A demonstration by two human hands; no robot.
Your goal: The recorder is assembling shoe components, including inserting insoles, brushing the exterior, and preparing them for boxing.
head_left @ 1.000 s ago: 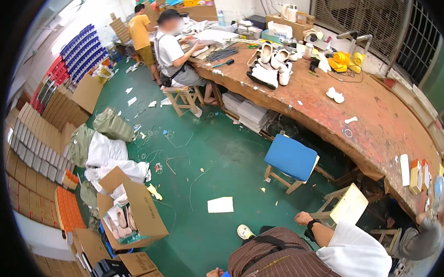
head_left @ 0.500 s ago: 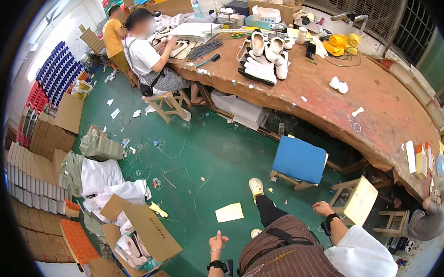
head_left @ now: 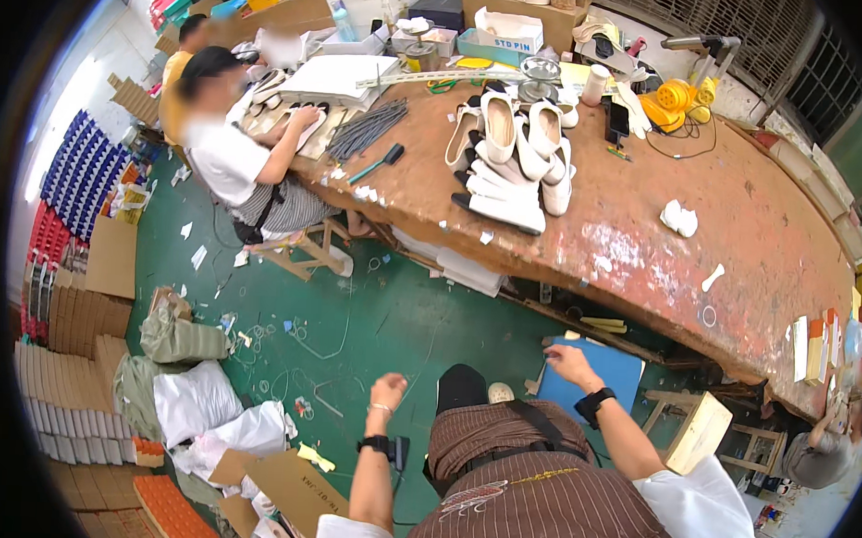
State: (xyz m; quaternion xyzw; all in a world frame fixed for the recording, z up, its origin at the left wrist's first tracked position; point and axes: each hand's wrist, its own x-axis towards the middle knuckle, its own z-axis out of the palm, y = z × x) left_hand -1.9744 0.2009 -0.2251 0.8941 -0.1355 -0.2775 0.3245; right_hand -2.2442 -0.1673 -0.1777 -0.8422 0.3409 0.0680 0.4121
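Observation:
My left hand [head_left: 388, 390] hangs over the green floor with its fingers loosely curled and nothing visible in them. Over the left edge of a blue-topped stool [head_left: 617, 373], my right hand [head_left: 575, 366] stretches forward, its fingers partly apart and empty. Whether the right fingertips touch the stool I cannot tell. On the brown-covered workbench [head_left: 587, 228] ahead lies a heap of white and cream flat shoes [head_left: 517, 167]. Both hands are away from the shoes.
A bare wooden stool [head_left: 700, 433] stands on the right. Left lie white sacks [head_left: 194, 398] and an open carton [head_left: 296, 489]. A seated co-worker [head_left: 220, 154] handles a shoe at the bench's left. A crumpled white wad [head_left: 678, 218] and a brush [head_left: 378, 164] lie on the bench.
I have moved closer to the bench, and its shoes appear larger. Both hands have come forward; the right one is now over the blue stool. The left fingers have curled in.

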